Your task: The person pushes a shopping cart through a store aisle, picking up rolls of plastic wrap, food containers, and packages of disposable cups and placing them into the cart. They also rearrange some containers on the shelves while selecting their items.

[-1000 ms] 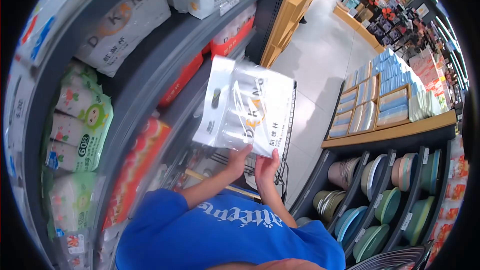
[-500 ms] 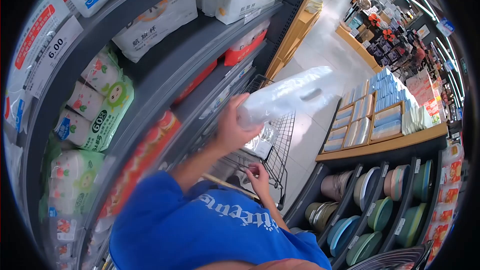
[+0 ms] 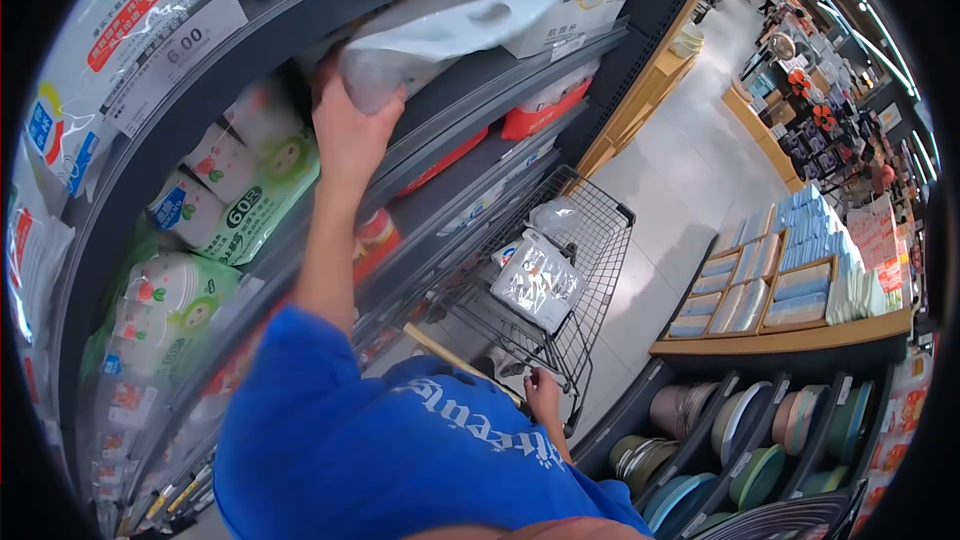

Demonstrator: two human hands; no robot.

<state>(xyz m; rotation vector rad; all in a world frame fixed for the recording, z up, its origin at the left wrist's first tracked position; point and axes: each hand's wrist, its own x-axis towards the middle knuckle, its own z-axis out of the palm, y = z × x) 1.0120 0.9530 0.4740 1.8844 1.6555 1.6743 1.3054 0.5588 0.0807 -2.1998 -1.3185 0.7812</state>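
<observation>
My left hand (image 3: 355,125) is wrapped round one end of a white, semi-transparent plastic pack (image 3: 440,40) with a carry slot cut in its far end. The pack is tilted at the front of the upper shelf (image 3: 440,100), and its contents are hard to make out. Just beyond it stands a white DEKANG pack (image 3: 590,5), partly covered. Low in the view, my right hand (image 3: 543,396) is by the near rim of a wire shopping cart (image 3: 605,270), its fingers curled; whatever they hold is hidden. Inside the cart lies a shiny white package (image 3: 540,285).
Green-wrapped packs of cups (image 3: 225,185) sit on the left shelf, near a 6.00 price tag (image 3: 180,55). Red packages (image 3: 550,105) fill a lower shelf. To the right are a rack of bowls (image 3: 685,410) and a wooden-edged display (image 3: 790,330). A tiled aisle (image 3: 690,170) runs ahead.
My left hand has carried the white plastic pack from above the cart leftward to the upper shelf. The package in the cart is now uncovered. My right hand stays near the cart.
</observation>
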